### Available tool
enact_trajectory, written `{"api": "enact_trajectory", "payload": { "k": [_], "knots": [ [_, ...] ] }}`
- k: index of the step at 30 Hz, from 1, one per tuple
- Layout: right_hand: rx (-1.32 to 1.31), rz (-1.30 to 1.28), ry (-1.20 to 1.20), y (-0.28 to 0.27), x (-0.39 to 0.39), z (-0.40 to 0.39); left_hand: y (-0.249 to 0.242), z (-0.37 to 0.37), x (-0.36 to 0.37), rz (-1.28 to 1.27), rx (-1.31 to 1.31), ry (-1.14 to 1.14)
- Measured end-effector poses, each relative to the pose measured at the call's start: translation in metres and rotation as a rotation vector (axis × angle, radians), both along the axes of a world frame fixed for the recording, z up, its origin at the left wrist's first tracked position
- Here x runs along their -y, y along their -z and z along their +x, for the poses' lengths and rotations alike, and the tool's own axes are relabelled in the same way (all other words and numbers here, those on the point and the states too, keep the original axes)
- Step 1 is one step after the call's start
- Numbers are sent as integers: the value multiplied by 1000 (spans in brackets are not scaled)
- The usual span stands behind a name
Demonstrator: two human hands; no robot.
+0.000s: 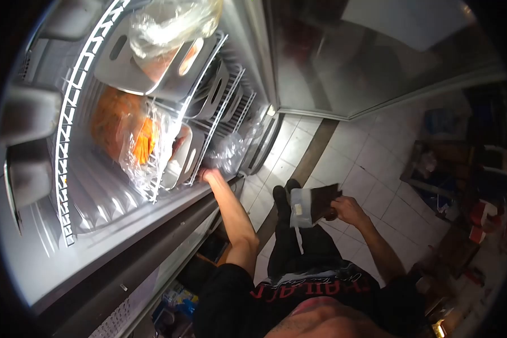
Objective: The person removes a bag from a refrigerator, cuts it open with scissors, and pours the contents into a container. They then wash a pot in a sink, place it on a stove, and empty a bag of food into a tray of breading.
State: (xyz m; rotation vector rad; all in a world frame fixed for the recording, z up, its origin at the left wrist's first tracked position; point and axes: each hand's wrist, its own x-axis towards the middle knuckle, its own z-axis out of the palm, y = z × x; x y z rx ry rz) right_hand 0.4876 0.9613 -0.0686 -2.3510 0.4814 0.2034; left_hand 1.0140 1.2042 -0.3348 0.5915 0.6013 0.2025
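My left hand (209, 173) reaches into the lower part of a lit, open fridge. Its fingers are hidden behind the shelf edge, beside a white bin (189, 160) and a clear plastic bag (226, 153). Out over the floor, my right hand (348, 209) is closed around the edge of a plastic container (302, 208). One end of this container is clear and pale, while the end by my fingers looks dark brown; I cannot make out what is in it. Above my left hand, a bag with orange contents (145, 141) rests on a wire shelf.
White bins with handle slots (130, 48) stand on the upper shelf, with a plastic bag (174, 25) on top. The fridge door (377, 62) hangs open ahead. Crates (434, 169) and other goods line the right side of the tiled floor (355, 158).
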Motion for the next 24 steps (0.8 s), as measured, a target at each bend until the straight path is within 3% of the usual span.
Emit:
{"api": "enact_trajectory", "payload": {
  "k": [1,2,3,4,7,9,10,11,14,17,19,21,23,24],
  "knots": [
    [28,10,147,-8,1,-19,-25,-32,14,785,15,-18],
    [-15,-43,250,-9,1,-42,-90,-73,35,1182,-139,169],
    [-61,-90,353,-8,-1,-66,-140,-107,50,1396,98,185],
    [-71,-125,464,-10,-3,-88,-164,-128,49,1615,108,270],
    [-110,-222,792,-25,-10,-144,-190,-181,48,1847,397,196],
    [-153,-287,994,-38,-17,-176,-215,-215,56,2051,432,183],
    [-188,-289,1067,-39,-17,-194,-218,-225,61,1911,531,206],
    [-179,-320,1130,-38,-15,-211,-227,-245,78,1976,492,242],
    [-176,-374,1311,-44,-15,-268,-233,-309,154,1502,882,702],
    [-164,-363,1449,-44,-3,-312,-280,-417,273,1017,1147,1121],
    [-152,-365,1500,-41,15,-341,-345,-480,351,1013,1635,1307],
    [-112,-400,1421,-17,37,-380,-368,-535,432,1013,1935,1379],
    [-160,-583,1268,12,67,-422,-350,-556,522,1261,2165,1278],
    [-104,-515,1294,8,91,-435,-342,-553,572,1657,2268,1100]
  ]
}}
